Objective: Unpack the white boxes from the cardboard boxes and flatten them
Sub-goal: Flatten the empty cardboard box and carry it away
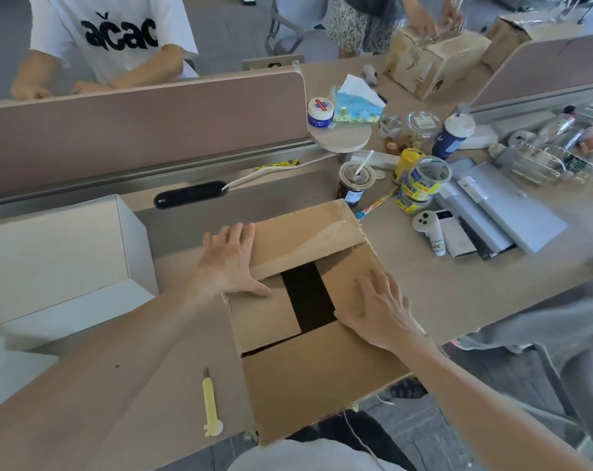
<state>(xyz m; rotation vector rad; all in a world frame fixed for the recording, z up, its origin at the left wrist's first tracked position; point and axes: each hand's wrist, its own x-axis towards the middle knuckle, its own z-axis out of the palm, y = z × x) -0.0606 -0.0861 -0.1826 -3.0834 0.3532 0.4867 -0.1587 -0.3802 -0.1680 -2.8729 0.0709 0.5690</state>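
Note:
A brown cardboard box (322, 375) stands on the desk in front of me, its top flaps folded partly inward with a dark gap in the middle. My left hand (232, 263) lies flat with straight fingers on the box's far left corner, thumb on an inner flap. My right hand (380, 307) presses flat on the right inner flap. Two white boxes (53, 263) stand side by side at the left of the desk. The inside of the cardboard box is dark and its contents are hidden.
A yellow box cutter (210, 402) lies on the desk left of the box. Tape rolls (424, 183), a drink cup (354, 183), bottles and a laptop (505, 205) crowd the right. A pink divider (145, 127) runs behind; people work at another cardboard box (434, 62) beyond.

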